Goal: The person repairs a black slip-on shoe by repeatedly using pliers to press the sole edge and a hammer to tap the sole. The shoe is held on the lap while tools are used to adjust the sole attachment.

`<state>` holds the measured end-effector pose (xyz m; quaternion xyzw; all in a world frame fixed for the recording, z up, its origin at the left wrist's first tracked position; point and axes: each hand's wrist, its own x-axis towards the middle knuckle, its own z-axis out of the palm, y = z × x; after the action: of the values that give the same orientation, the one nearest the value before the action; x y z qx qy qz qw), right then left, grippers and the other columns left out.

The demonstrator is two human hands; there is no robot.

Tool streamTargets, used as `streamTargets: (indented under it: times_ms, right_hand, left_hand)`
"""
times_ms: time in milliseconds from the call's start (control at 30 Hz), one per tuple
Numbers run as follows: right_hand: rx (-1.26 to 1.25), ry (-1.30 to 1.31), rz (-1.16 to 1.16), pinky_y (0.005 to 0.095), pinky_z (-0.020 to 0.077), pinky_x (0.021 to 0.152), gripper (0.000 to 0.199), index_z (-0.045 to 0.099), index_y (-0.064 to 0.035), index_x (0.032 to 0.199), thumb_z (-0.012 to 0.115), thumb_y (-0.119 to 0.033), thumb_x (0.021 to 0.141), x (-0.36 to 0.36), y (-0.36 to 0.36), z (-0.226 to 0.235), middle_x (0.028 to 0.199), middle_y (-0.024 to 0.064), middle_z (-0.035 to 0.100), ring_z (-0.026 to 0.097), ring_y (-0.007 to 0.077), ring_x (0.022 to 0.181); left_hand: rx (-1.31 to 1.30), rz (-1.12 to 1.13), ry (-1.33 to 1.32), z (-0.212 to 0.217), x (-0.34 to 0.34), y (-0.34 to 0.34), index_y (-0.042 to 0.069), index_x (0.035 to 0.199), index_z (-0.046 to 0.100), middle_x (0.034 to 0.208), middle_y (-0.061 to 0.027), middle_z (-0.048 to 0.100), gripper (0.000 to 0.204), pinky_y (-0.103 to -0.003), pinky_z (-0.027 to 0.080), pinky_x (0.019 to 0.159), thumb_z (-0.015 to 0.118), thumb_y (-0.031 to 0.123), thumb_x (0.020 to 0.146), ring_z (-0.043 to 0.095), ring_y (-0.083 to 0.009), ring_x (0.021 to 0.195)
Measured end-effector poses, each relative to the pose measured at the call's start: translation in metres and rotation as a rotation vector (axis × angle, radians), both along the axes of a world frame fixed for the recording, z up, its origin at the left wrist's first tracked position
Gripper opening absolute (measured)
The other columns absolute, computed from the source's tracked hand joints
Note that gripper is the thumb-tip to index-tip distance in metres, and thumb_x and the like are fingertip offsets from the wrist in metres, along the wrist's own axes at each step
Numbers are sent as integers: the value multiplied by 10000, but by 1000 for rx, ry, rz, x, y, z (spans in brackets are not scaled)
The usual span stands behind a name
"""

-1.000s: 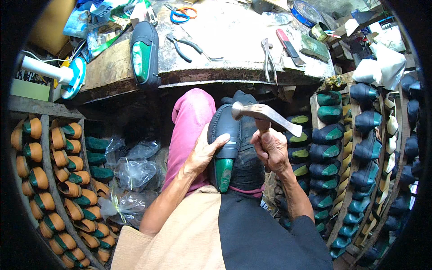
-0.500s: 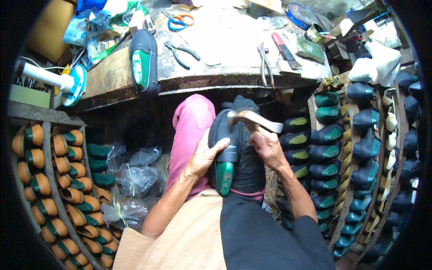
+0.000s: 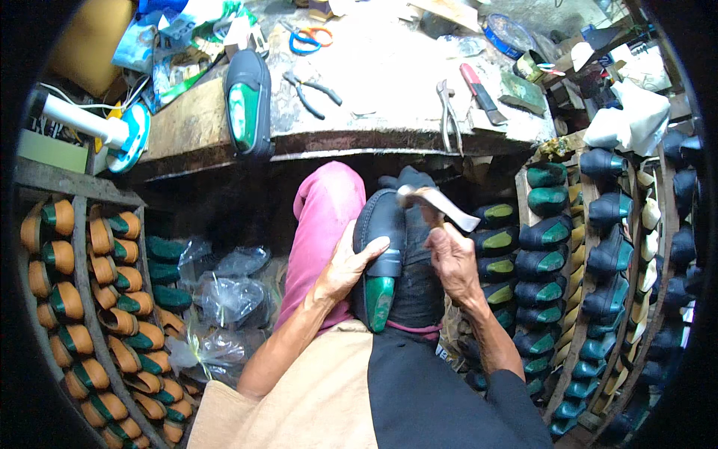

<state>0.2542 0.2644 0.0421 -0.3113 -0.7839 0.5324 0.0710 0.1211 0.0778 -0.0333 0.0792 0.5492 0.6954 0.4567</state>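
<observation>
A black slip-on shoe [image 3: 383,224] rests on my lap with its toe pointing away from me. A green shoe last [image 3: 379,295] fills its open heel end. My left hand [image 3: 348,262] is wrapped round the shoe's left side, thumb across the strap. My right hand [image 3: 453,258] grips a hammer [image 3: 441,206] by its handle, mostly hidden in the fist. The hammer's head is just right of the shoe's toe, slightly blurred. Beneath the shoe are my pink trouser leg [image 3: 329,202] and a dark cloth [image 3: 420,277].
A worn workbench [image 3: 359,120] ahead holds another black shoe [image 3: 247,105], pliers [image 3: 313,96], pincers [image 3: 449,116], a red-handled knife [image 3: 482,93] and scissors [image 3: 308,41]. Racks of tan shoes [image 3: 71,299] stand left, with plastic-wrapped shoes [image 3: 235,292] beside them. Racks of dark shoes [image 3: 609,254] stand right.
The hammer has moved from over the shoe's toe to its right, lifted off by my right hand. My left hand keeps its hold. The whole view has shifted slightly.
</observation>
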Motion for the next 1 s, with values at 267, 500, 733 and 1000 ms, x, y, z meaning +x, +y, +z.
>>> streamTargets:
  times_ms: [267, 500, 733, 1000]
  right_hand:
    - [234, 42, 97, 364, 397, 521, 440, 699, 0, 1013, 615, -387, 1206, 12, -7, 14, 622, 21, 519, 497, 117, 534]
    - [418, -181, 105, 491, 506, 567, 324, 756, -11, 1231, 657, -314, 1168, 2, -6, 54, 681, 214, 673, 707, 417, 592]
    - [522, -243, 248, 573, 566, 603, 276, 696, -66, 1078, 654, -331, 1142, -19, -11, 46, 763, 263, 713, 735, 503, 705]
    - [432, -161, 89, 520, 519, 571, 315, 735, -24, 1005, 694, -304, 1141, -8, -13, 59, 670, 250, 670, 719, 443, 604]
  left_hand:
    - [31, 34, 3, 2, 4, 1, -5, 1553, 551, 1377, -132, 697, 695, -386, 575, 1085, 880, 326, 1038, 684, -205, 1226]
    - [-53, 68, 76, 9, 9, -2, -1, 1498, 592, 1333, -137, 716, 659, -394, 574, 1060, 893, 343, 1023, 692, -214, 1189]
    - [-44, 25, 46, 7, 6, -1, -7, 1513, 578, 1337, -142, 717, 688, -401, 567, 1076, 892, 365, 1027, 690, -226, 1201]
    - [-60, 38, 93, 8, 7, -1, -7, 1528, 568, 1343, -155, 711, 713, -405, 569, 1083, 892, 381, 1026, 692, -228, 1197]
